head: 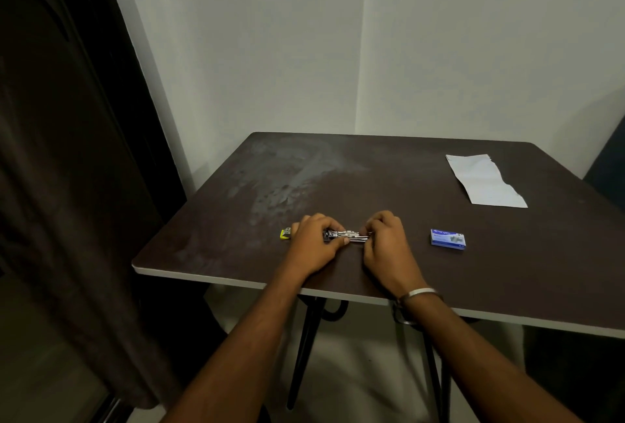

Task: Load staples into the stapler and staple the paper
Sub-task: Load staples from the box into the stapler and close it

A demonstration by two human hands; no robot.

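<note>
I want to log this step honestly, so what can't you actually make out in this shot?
Head view:
- Stapler: whether staples are loaded; left hand and right hand cover its ends.
- Blue staple box: label too small.
- Paper: sheet count unclear.

One stapler (345, 236); one staple box (447, 239); one paper (484, 180); two hands (313, 245).

Both hands, left (313, 243) and right (385, 240), grip the stapler (345, 236) on the dark table (372, 186).
</note>
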